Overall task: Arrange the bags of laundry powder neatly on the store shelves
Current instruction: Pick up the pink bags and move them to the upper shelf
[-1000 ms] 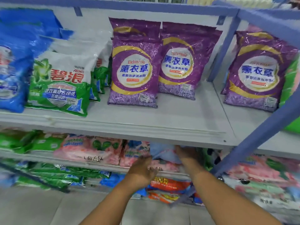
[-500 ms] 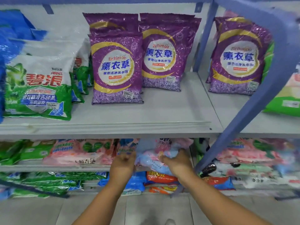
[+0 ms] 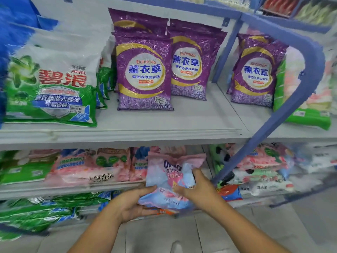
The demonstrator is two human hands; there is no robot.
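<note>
A pink and light-blue bag of laundry powder [image 3: 165,176] is held in front of the middle shelf [image 3: 54,189], tilted and crumpled. My left hand [image 3: 133,203] cups its lower left edge from below. My right hand [image 3: 198,189] grips its right side with curled fingers. Pink bags [image 3: 87,167] lie in a row on the middle shelf to the left. Purple bags [image 3: 144,73] stand upright on the upper shelf [image 3: 182,123], with green and white bags [image 3: 52,84] beside them on the left.
A blue slanted shelf post [image 3: 273,117] runs down just right of my hands. More purple bags [image 3: 255,75] and mixed pink bags [image 3: 262,161] fill the right bay. Green bags [image 3: 45,207] lie on the bottom shelf. Grey floor tiles [image 3: 173,234] are below.
Both hands have drawn the pink and blue bag out from the middle shelf toward me. The view has shifted slightly right and up.
</note>
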